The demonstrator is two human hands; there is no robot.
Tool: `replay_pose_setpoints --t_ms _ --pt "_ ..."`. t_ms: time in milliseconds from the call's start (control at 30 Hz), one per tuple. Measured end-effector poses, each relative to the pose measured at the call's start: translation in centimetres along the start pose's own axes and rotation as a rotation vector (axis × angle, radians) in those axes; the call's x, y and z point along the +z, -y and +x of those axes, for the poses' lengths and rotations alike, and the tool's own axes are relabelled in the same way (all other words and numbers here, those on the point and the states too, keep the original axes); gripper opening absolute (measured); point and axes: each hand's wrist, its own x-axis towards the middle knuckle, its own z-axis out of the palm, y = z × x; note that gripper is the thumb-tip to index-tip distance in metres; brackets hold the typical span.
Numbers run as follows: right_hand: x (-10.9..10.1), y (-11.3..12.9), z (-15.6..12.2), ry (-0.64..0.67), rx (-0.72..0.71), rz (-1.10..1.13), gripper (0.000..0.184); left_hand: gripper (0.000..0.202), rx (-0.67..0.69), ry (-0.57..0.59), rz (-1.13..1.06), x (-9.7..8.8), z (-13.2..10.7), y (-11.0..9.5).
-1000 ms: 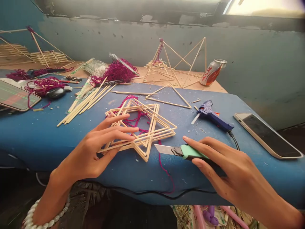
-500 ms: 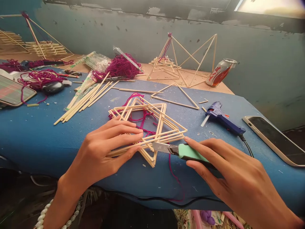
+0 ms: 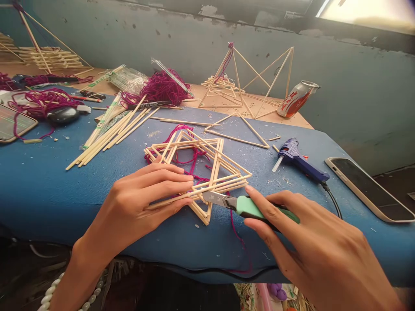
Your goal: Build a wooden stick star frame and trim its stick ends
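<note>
Snugly, the left hand grips the stick frame, cutter just beside.

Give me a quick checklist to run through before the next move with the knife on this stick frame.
Grip of the left hand on the stick frame: ok, fingers wrapped around its sticks.
Utility knife in the right hand: ok, held between thumb and fingers.
Knife blade on a stick: cannot tell if it touches.
Left fingertips clear of the knife blade: ok, apart but close.
Magenta yarn clear of the knife blade: not ok, it threads the frame beside it and a strand runs below the knife.
Glue gun temperature: cannot tell.
</note>
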Motion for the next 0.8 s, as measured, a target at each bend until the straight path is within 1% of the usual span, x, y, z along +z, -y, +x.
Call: replay_pose_setpoints --t_ms 167,267,367,467,533,600,667,733,800 --pt "0.7 -0.4 -0.1 -0.017 -0.012 0.032 0.036 0.023 -0.003 -0.019 0.002 0.0 0.2 0.0" --pt "1.2 -0.8 -0.3 -0.039 -0.014 0.045 0.038 0.019 -0.002 -0.01 0.011 0.0 0.1 -0.1" --pt "1.2 -1.0 -0.3 -0.064 -0.016 0.035 0.036 0.017 -0.011 0.008 -0.02 -0.6 -0.1 -0.2" --pt "1.1 -1.6 -0.4 -0.074 -0.029 0.045 0.035 0.017 -0.029 0.102 -0.106 -2.2 0.5 -0.2" --pt "1.0 -2.2 -0.5 -0.056 -0.042 0.093 0.034 0.02 -0.031 0.169 -0.126 -3.2 1.9 -0.2" --pt "0.9 -2.8 -0.7 -0.032 -0.031 0.149 0.034 0.025 -0.012 0.233 -0.067 -3.7 3.8 -0.1" --pt "0.9 -3.3 -0.9 -0.028 -0.008 0.174 0.034 0.042 0.009 0.352 0.036 -3.3 5.6 0.3" --pt "0.9 -3.5 -0.9 -0.033 0.002 0.163 0.034 0.058 0.026 0.466 0.12 -2.5 6.8 0.7" --pt "0.8 -3.6 -0.9 -0.022 -0.009 0.145 0.035 0.063 0.035 0.553 0.158 -1.8 7.1 1.2"
